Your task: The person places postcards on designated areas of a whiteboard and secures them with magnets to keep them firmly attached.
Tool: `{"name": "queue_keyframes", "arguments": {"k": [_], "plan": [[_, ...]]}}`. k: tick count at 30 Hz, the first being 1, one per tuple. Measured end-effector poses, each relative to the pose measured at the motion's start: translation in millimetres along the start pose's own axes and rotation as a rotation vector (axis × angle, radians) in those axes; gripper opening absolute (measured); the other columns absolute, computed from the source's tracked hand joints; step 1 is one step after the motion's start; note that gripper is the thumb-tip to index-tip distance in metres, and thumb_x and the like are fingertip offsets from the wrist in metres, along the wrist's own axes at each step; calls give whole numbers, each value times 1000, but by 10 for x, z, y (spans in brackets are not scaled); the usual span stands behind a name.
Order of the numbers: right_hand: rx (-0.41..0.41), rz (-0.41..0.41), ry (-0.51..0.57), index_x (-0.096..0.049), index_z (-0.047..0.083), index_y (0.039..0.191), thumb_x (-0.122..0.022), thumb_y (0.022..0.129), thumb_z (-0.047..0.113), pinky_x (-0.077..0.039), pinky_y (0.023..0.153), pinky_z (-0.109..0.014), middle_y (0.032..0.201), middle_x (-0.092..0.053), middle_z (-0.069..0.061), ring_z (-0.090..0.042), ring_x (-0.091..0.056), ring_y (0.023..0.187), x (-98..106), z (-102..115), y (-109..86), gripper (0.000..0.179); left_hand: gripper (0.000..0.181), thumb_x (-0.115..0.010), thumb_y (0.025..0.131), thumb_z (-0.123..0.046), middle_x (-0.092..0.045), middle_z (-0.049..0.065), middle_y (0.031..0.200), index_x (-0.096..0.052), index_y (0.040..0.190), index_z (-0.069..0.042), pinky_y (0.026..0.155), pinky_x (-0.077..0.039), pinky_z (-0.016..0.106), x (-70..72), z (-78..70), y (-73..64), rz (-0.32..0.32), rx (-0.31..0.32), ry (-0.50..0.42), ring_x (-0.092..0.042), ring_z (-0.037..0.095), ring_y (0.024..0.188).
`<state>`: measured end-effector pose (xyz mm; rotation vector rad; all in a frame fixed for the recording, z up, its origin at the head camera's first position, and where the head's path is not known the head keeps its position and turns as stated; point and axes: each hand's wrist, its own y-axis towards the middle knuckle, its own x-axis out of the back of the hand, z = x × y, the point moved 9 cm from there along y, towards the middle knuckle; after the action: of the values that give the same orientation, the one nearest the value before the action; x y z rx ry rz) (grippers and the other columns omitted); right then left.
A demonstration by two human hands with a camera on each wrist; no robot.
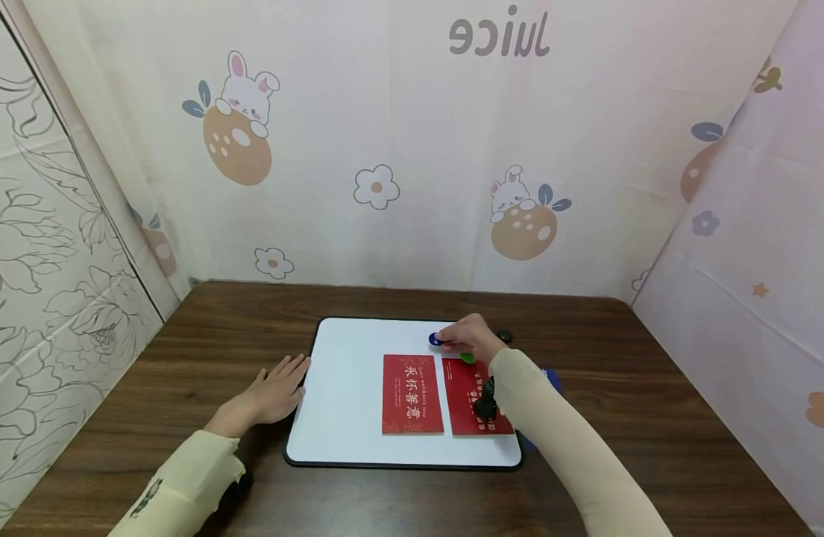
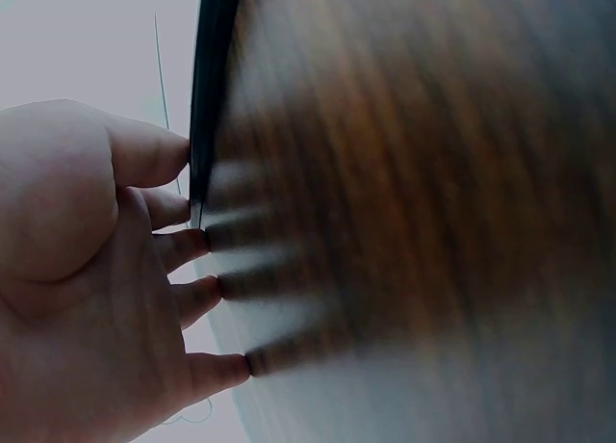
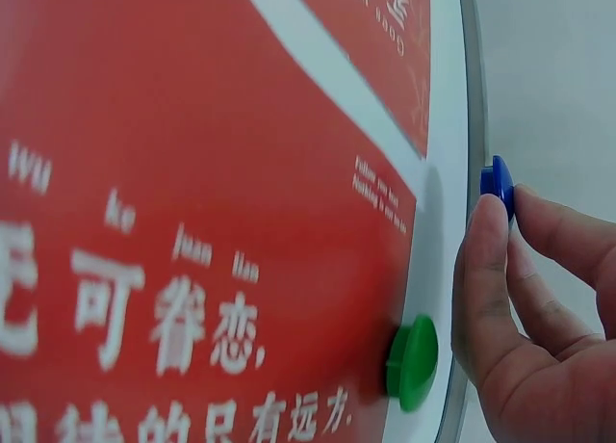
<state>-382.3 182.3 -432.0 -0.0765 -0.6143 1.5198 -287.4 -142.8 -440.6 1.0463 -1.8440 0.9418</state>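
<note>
On the dark wooden table (image 1: 210, 335), a whiteboard (image 1: 344, 388) is laid flat; its left edge is touched by the left hand (image 1: 274, 391), the fingers extended, nothing being gripped. By the right hand (image 1: 475, 335) a blue button (image 3: 499, 183), apparently a magnet, is pinched between thumb and fingertips. It is held over the upper part of the board, near the top of the gap between the left red card (image 1: 413, 406) and the right red card (image 1: 460, 399); whether the board is touched cannot be told. A green button (image 3: 414, 364) is seated at the right card's top edge.

Handling notes: the blue button is best gripped by its rim, base turned to the board and left clear of fingers. A straight, slow approach is judged safer than a slide, by which a card could be dragged askew. Light, steady pressure from the left hand is advised, lest the board be shifted.
</note>
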Motion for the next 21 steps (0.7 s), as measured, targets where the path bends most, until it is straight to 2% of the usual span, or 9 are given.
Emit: {"name": "queue_keyframes", "arguments": {"k": [8, 12, 21], "plan": [[13, 17, -31, -70, -5, 105, -71, 87, 15, -54, 68, -25, 95, -69, -15, -15, -66, 69, -158, 30, -7, 26, 55, -41, 102, -17, -16, 27, 153, -21, 149, 5, 104, -7, 69, 4, -8, -4, 3, 8, -1, -9, 45, 141], [12, 23, -31, -71, -2, 104, -72, 86, 15, -54, 70, -27, 96, -69, -14, -18, -68, 71, -233, 33, -13, 25, 55, -40, 102, -16, -16, 26, 154, -20, 149, 4, 104, -7, 68, -7, -1, -4, 5, 12, -2, -9, 44, 141], [34, 54, -48, -72, -4, 103, -72, 85, 10, -55, 69, -27, 94, -70, -17, -19, -69, 70, -382, 52, 8, 22, 55, -40, 102, -16, -16, 26, 154, -21, 149, 4, 105, -7, 68, -6, -6, -18, 2, 9, -1, -9, 44, 141]]}}
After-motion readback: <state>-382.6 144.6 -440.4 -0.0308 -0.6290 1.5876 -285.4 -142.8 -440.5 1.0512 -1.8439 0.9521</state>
